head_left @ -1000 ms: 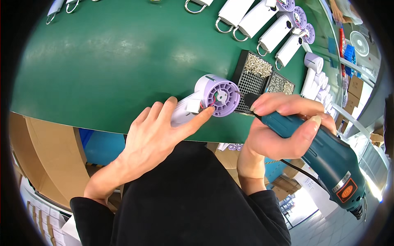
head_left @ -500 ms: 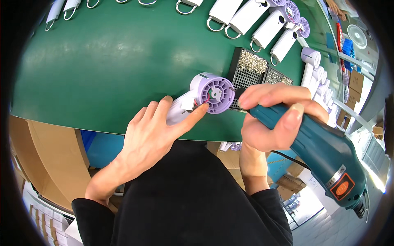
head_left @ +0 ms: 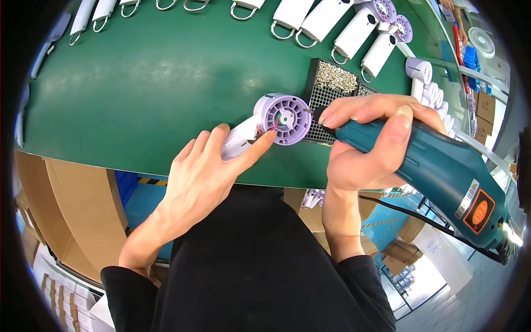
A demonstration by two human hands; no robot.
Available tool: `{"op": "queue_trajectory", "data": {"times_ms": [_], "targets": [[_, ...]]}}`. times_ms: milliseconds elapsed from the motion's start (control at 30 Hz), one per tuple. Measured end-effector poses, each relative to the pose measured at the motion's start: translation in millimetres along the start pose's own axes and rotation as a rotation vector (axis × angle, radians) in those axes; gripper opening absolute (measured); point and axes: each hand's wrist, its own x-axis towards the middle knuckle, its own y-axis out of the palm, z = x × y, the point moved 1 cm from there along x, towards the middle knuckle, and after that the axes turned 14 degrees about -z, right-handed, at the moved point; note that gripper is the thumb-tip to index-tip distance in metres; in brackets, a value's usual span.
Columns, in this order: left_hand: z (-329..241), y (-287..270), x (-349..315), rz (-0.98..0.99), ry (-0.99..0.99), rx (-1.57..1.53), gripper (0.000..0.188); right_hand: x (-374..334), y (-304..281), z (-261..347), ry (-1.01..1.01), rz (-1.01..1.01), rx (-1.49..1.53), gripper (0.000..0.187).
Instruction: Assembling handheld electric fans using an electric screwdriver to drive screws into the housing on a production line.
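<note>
A handheld fan housing (head_left: 296, 130), with a white handle and a round lilac slotted head, lies on the green table. Wires and a pale hub show inside the head. My left hand (head_left: 196, 171) grips the handle, thumb along its near side and index fingertip at the head's lower rim. In my right hand (head_left: 359, 163) is a teal electric screwdriver (head_left: 437, 166), held slanting with its back end down to the right. Its bit points left at the right rim of the head; whether it touches is too small to tell.
A black perforated tray (head_left: 316, 94) with small metal screws stands just beyond the fan head, a second partly behind my right hand. Several white fan bodies with ring loops (head_left: 354, 37) line the far edge. Lilac-and-white round parts (head_left: 418, 71) sit at right. Cardboard (head_left: 83, 205) is below left.
The screwdriver's back end has swung up and to the right, so its body lies flatter, and more cord shows. My left hand keeps its hold on the fan housing. The whole view has shifted slightly.
</note>
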Motion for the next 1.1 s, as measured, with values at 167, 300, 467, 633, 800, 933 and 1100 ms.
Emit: {"op": "queue_trajectory", "data": {"times_ms": [167, 300, 467, 633, 800, 933, 1100], "targets": [[1, 1, 1, -0.013, -0.004, -0.015, 0.072, -7, 8, 12, 0.015, -0.058, 0.018, 0.055], [3, -2, 1, -0.010, -0.020, -0.059, 0.072, -8, 11, 6, 0.113, -0.029, 0.038, 0.075], [5, -2, 1, -0.006, -0.014, -0.076, 0.073, -3, 11, -2, 0.044, 0.004, 0.558, 0.104], [6, -2, 1, 0.014, -0.005, -0.070, 0.073, -4, 13, 2, 0.099, -0.017, 0.596, 0.103], [7, -4, 4, 0.054, 0.000, -0.084, 0.074, -5, 13, 5, 0.075, -0.017, 0.582, 0.102], [7, -4, 3, 0.054, -0.025, -0.085, 0.062, -4, 13, 5, 0.093, -0.002, 0.571, 0.102], [8, -3, 3, 0.025, -0.010, -0.087, 0.063, -2, 13, 10, 0.112, -0.021, 0.547, 0.104]]}}
